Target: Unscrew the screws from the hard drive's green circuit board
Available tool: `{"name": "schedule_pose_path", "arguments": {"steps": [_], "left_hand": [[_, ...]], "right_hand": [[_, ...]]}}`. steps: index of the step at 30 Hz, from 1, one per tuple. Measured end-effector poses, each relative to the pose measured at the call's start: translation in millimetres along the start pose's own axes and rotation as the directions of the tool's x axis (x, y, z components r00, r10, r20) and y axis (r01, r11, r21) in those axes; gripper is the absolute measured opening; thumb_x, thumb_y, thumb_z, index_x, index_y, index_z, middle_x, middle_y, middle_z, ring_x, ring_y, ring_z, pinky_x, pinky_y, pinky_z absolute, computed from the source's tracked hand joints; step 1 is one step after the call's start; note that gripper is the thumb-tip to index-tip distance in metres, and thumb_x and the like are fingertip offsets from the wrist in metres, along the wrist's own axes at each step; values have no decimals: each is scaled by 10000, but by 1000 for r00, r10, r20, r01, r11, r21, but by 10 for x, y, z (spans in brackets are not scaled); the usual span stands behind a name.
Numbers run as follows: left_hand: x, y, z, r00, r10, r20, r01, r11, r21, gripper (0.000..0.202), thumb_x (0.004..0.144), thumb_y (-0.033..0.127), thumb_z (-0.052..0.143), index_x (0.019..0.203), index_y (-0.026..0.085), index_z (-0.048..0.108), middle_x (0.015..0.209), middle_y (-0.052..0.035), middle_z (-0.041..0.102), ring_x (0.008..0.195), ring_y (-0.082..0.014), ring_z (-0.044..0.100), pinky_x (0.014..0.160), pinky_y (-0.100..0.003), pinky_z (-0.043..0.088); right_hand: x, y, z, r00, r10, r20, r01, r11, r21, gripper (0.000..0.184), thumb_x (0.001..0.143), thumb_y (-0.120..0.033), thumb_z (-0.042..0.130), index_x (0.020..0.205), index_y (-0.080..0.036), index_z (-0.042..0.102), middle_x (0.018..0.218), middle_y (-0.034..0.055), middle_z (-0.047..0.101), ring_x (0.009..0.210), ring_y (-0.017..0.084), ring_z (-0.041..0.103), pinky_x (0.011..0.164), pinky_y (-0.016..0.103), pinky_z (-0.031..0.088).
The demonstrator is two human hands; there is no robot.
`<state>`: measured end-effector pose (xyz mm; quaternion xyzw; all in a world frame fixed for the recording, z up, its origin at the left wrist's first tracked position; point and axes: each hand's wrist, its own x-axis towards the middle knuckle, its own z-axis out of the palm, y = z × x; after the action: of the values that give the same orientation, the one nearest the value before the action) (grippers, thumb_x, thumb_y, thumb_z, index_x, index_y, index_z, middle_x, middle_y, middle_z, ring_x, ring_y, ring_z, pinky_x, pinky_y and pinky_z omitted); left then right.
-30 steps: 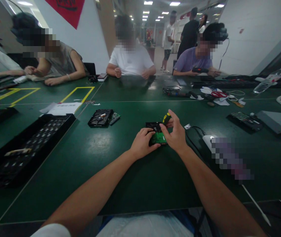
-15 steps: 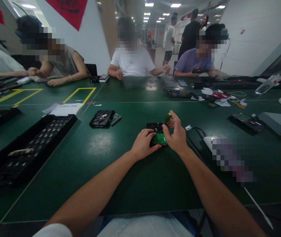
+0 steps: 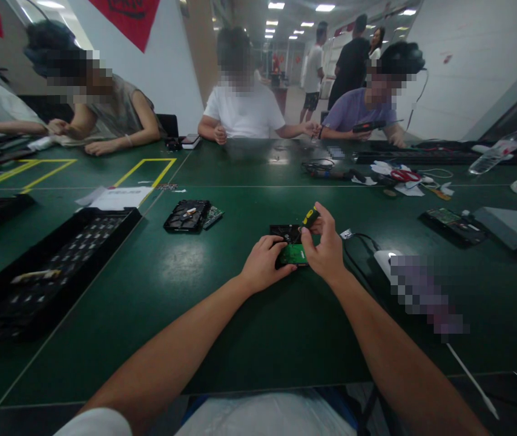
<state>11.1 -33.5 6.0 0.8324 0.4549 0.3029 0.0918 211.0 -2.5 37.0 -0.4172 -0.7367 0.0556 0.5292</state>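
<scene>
A black hard drive (image 3: 287, 232) with a green circuit board (image 3: 293, 254) lies on the green table (image 3: 222, 315) straight ahead. My left hand (image 3: 263, 263) grips the drive's near left edge, fingers curled on it. My right hand (image 3: 326, 245) is closed round a screwdriver with a yellow and black handle (image 3: 309, 216), whose tip points down at the board. The screwdriver's tip is hidden behind my fingers.
Another hard drive (image 3: 186, 216) lies further left. A long black tray (image 3: 45, 266) runs along the left. A white device (image 3: 388, 260) with black cables sits to the right, further drives (image 3: 450, 221) beyond it. Several people sit across the table.
My hands stay on the drive; the screwdriver handle has turned slightly in my right hand. A person across the table has reached an arm out to the right.
</scene>
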Motion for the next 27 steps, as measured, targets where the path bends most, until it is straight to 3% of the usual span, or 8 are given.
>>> {"name": "schedule_pose_path", "arguments": {"steps": [8,12,18,24,27], "left_hand": [[5,-32,35,1000,-2,3,2,1000,-1,612,875,548,750,1342,173,627,1376,-142,594,1321,-336,529,1147,-522,470],[2,-33,33,1000,0,0,0,1000,-2,605,880,544,746,1341,171,626,1379,-144,591,1323,-336,525,1144,-513,473],[6,-30,37,1000,-7,10,7,1000,15,609,878,552,745,1341,173,629,1369,-131,604,1310,-333,532,1142,-513,475],[2,-24,35,1000,-6,6,6,1000,15,599,886,549,739,1328,157,636,1382,-139,598,1314,-334,525,1148,-507,470],[0,-33,40,1000,-5,7,5,1000,11,601,881,549,744,1334,168,633,1382,-136,598,1323,-336,523,1154,-511,465]], "right_hand": [[-7,-10,12,1000,8,-12,-8,1000,-1,642,986,-370,621,1560,-290,346,1400,137,605,894,226,728,825,453,681],[-20,9,22,1000,26,3,-26,999,34,656,1002,-347,592,1584,-275,296,1318,134,640,922,235,732,847,450,676],[-7,0,7,1000,26,-2,-26,1000,-9,696,967,-400,667,1574,-289,345,1255,106,666,908,237,721,833,457,676],[-13,-17,9,999,41,33,-42,998,35,734,996,-370,617,1627,-288,250,1245,108,688,934,240,735,855,455,676],[-13,-16,12,999,28,19,-28,1000,3,745,965,-389,674,1605,-302,304,1203,93,699,878,237,727,822,454,681]]}}
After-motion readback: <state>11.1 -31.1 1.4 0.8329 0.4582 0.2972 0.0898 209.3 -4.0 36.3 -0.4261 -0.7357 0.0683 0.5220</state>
